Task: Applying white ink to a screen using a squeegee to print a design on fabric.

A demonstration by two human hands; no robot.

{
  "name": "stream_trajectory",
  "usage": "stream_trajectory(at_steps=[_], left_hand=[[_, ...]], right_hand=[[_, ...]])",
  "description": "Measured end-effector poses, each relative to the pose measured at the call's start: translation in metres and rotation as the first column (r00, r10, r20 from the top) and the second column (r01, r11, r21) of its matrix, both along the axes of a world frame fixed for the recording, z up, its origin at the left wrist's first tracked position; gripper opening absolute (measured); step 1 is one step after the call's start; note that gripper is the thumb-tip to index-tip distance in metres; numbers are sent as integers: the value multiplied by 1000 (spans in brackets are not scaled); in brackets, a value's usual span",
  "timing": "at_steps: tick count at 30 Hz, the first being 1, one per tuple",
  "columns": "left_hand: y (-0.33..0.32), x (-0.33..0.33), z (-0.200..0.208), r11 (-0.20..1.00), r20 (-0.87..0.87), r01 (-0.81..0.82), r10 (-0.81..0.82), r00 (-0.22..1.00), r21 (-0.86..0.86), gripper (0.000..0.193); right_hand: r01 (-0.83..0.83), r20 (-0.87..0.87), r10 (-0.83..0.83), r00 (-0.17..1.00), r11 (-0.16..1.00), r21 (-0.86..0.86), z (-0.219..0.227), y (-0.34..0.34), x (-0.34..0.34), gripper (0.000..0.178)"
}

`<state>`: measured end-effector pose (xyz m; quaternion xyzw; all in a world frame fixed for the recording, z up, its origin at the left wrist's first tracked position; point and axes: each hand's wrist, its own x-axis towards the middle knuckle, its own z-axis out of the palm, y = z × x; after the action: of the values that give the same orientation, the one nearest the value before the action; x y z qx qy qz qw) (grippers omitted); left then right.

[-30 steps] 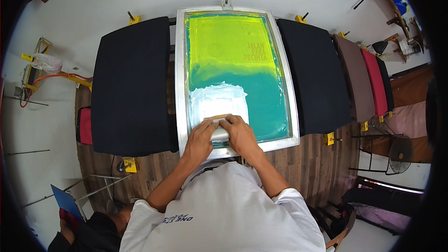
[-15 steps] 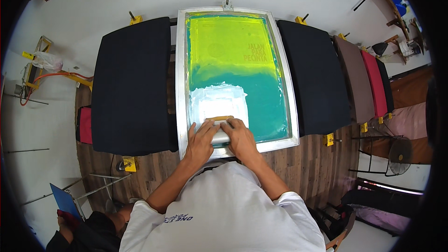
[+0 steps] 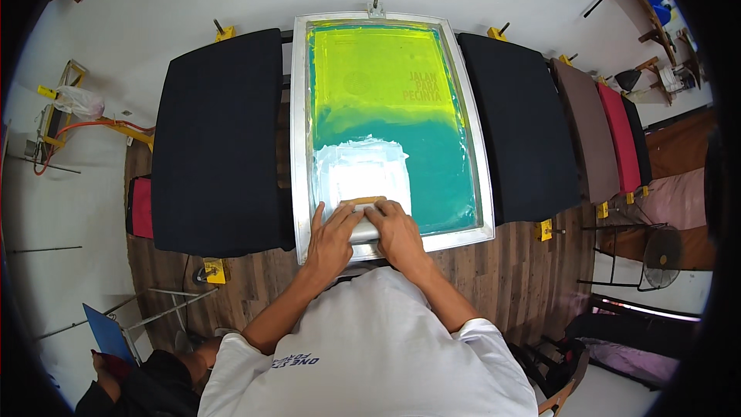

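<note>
A silver-framed printing screen lies in front of me, its mesh yellow-green at the far end and teal nearer me. White ink covers a patch of the mesh at the near left. Both my hands grip a squeegee with a grey metal body and a tan strip, down at the near end of that patch. My left hand closes over its left part. Over its right part lies my right hand, fingertips close to the left ones. My palms hide the squeegee's ends.
Black-covered boards stand left and right of the screen; a brown board and a red board follow at right. A hinge clamp holds the screen's far edge. Another person's hand shows at lower left.
The squeegee and both hands have shifted very slightly toward me, and the squeegee's tan strip sits a little lower. The screen and boards have stayed put.
</note>
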<state>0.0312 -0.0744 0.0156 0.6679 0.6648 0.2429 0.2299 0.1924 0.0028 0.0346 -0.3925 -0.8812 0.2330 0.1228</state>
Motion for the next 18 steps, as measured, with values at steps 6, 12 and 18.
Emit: stream_trajectory(at_steps=[6, 12, 18], left_hand=[[-1, 3, 10, 1000, 32, -14, 14, 999, 0, 58], [-7, 5, 7, 999, 11, -21, 20, 1000, 50, 57], [-11, 6, 10, 1000, 50, -2, 3, 999, -16, 56]], right_hand=[[13, 27, -11, 1000, 998, -61, 1, -3, 1, 40], [7, 43, -7, 999, 1000, -6, 4, -9, 3, 44], [-1, 56, 5, 998, 997, -73, 8, -12, 6, 43]])
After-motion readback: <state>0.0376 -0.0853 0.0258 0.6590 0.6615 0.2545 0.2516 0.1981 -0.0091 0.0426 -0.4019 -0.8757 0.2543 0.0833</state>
